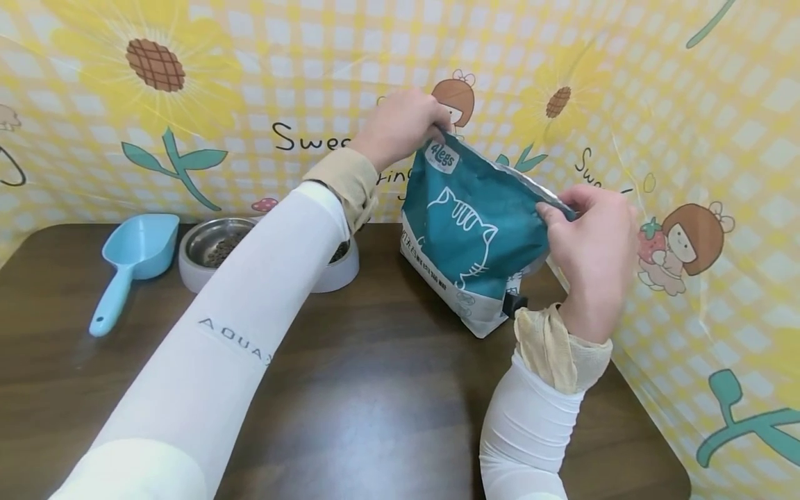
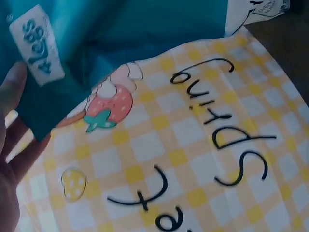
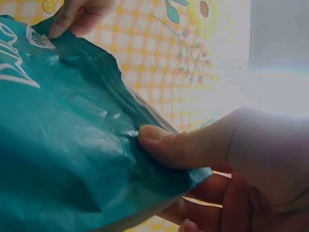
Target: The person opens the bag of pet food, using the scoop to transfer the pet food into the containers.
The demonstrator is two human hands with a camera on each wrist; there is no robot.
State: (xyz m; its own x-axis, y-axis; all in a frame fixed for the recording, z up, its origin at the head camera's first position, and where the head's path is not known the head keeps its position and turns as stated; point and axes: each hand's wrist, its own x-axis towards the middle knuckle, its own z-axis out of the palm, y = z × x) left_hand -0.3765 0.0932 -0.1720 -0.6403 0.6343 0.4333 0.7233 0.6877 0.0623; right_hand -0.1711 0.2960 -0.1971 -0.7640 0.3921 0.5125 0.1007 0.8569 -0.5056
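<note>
A teal and white cat food bag (image 1: 462, 215) with a white cat outline stands on the table at the back right, tilted a little. At its upper left corner my left hand (image 1: 403, 128) pinches the top edge between thumb and fingers. My right hand (image 1: 594, 243) pinches the upper right corner, the thumb lying flat on the front face in the right wrist view. Between the hands the top edge stretches out, with a silvery inner strip along it. The bag's inside is hidden from view.
A light blue scoop (image 1: 139, 246) lies at the back left of the brown wooden table (image 1: 362, 389). Next to it stands a double pet bowl (image 1: 194, 274) with brown kibble, partly behind my left forearm. A patterned yellow cloth (image 1: 300, 62) hangs behind and to the right.
</note>
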